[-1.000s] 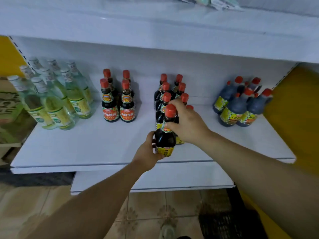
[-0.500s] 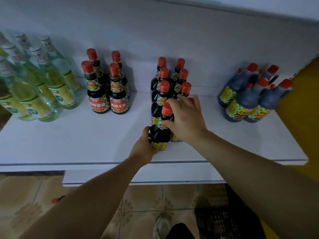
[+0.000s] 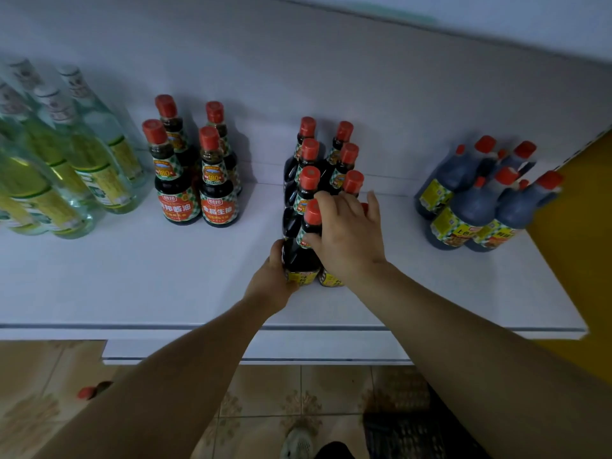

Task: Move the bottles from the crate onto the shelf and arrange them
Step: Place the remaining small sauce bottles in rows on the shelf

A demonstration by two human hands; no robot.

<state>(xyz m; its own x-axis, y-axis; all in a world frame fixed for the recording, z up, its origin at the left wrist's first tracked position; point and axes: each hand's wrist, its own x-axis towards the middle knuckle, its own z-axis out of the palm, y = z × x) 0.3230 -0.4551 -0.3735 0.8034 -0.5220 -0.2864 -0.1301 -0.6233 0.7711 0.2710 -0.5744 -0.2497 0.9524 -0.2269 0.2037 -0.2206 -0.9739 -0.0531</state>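
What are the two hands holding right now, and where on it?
The left hand grips the front dark bottle at its lower body; the right hand rests over its neck and the neighbouring bottle's top.

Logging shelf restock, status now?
Left hand gripping front dark bottle at base. Right hand over its neck and the neighbour's cap. Both bottles standing on shelf. Nothing in the way.

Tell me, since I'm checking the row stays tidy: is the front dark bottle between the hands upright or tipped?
Upright. The front dark bottle stands base-down on the shelf, red cap on top, in line with the row behind.
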